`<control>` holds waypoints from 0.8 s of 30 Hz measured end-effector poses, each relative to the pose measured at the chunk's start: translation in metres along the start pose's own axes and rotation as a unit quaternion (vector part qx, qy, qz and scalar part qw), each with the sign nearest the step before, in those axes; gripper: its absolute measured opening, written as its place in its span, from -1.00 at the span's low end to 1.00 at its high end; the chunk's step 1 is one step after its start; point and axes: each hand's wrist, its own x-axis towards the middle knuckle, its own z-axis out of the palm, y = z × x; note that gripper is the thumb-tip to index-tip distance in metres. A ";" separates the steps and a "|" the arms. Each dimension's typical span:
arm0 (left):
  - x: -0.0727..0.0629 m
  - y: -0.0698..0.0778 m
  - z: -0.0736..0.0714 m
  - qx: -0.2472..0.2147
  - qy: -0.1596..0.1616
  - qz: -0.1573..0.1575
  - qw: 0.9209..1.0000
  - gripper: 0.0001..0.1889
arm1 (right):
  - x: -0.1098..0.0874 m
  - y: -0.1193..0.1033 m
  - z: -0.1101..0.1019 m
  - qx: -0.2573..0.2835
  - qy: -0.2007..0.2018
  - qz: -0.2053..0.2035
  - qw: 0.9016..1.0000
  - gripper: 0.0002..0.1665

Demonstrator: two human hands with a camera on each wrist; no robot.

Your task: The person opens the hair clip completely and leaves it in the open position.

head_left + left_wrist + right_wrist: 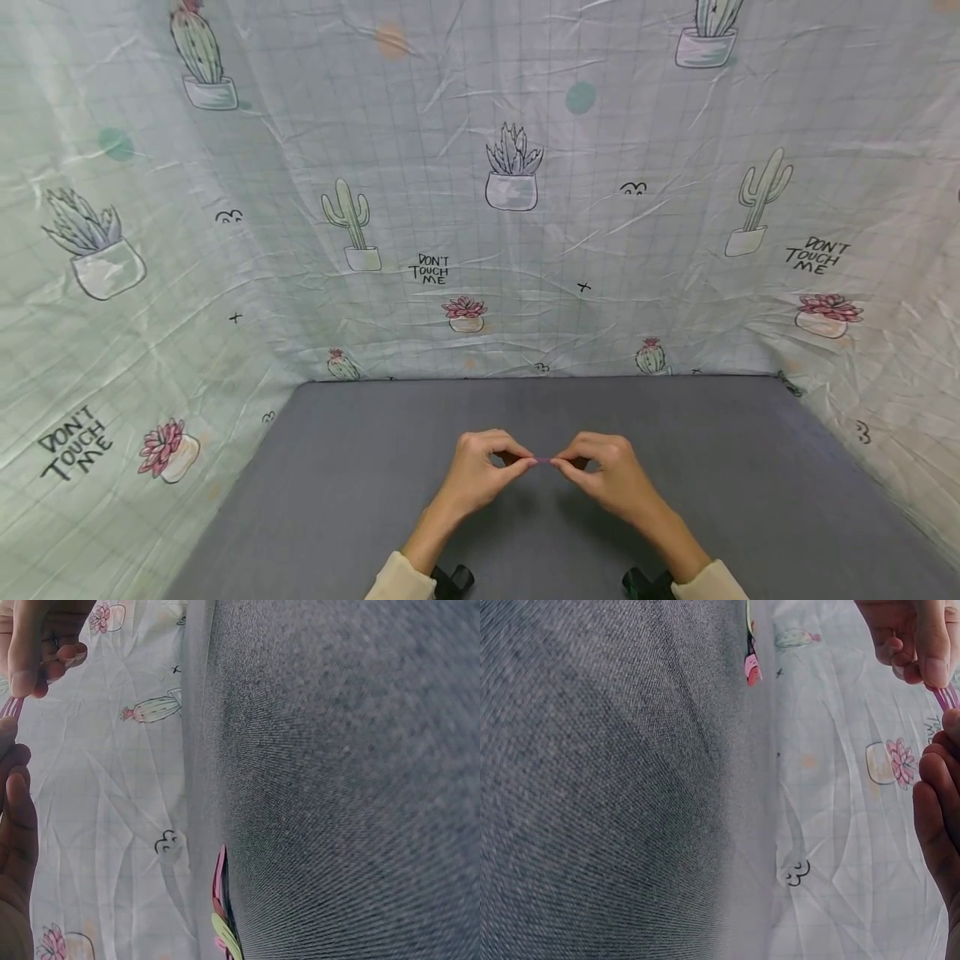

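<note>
In the head view both hands meet above the grey table, fingertips facing each other. The left hand point(480, 471) pinches one end of a short pink-purple band point(543, 461) between thumb and forefinger. Its other end is pinched in the same way by the right hand point(611, 471). Only a small stretch of it shows between the fingertips; the rest is hidden in the fingers. Close up in the right wrist view, the band point(947, 697) appears as several thin pink-purple strands side by side. The left wrist view shows the same strands point(11, 706) at its left edge.
A plain grey table top point(337, 467) lies below the hands. Cloth curtains point(420, 167) printed with cacti surround it at the back and sides. Black devices point(453, 581) sit at the wrists. Small pink and green shapes point(223, 900) show along the table in the wrist views.
</note>
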 end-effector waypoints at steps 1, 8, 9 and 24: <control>0.000 0.000 0.000 0.002 0.002 0.001 1.000 -0.98 | 0.000 0.000 0.000 -0.001 0.001 0.000 1.000 -0.78; 0.000 0.001 0.001 0.003 0.019 0.027 0.999 -0.93 | 0.000 -0.003 0.001 -0.010 0.001 0.011 1.000 -0.74; 0.000 0.001 0.001 0.003 0.019 0.030 0.999 -0.94 | 0.000 -0.003 0.001 -0.011 0.002 0.009 1.000 -0.74; -0.001 -0.001 0.000 0.016 0.008 0.047 0.999 -0.95 | -0.001 -0.006 0.001 0.002 0.014 -0.009 1.000 -0.71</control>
